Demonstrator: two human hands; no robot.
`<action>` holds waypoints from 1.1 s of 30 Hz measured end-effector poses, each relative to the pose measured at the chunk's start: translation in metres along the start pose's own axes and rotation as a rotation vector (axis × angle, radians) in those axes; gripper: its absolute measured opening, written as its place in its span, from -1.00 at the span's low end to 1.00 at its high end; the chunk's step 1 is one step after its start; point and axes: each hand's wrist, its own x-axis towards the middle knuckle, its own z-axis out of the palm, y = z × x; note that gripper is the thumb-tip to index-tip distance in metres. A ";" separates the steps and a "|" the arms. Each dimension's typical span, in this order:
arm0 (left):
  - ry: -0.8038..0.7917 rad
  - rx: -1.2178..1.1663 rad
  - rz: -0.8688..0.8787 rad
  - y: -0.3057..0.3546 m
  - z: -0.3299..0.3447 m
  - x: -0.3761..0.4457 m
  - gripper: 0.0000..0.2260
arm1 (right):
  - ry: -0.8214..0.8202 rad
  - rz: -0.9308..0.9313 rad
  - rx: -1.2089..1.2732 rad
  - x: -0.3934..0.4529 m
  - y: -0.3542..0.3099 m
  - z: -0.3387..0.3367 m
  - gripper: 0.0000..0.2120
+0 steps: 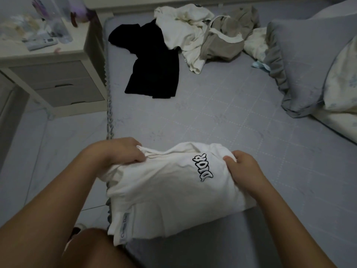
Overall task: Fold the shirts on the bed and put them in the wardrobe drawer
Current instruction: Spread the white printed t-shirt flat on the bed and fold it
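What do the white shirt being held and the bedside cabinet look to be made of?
White shirt: soft matte knit, probably cotton; it creases and drapes limply, with a raised printed or stitched logo. Bedside cabinet: rigid painted wood or laminate board, smooth pale finish, crisp drawer edges.

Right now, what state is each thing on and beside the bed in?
White shirt: partly folded at the near bed edge, held on both sides.
Left hand: grip closed on the shirt's left edge.
Right hand: grip closed on the shirt's right side.
Black shirt: unfolded, spread flat.
Cream shirt: crumpled, unfolded.
Tan garment: crumpled, unfolded.
Nightstand drawers: shut.
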 end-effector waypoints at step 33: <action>0.172 0.086 0.004 -0.008 0.085 0.014 -0.53 | 0.201 0.159 0.117 -0.033 0.032 0.005 -0.76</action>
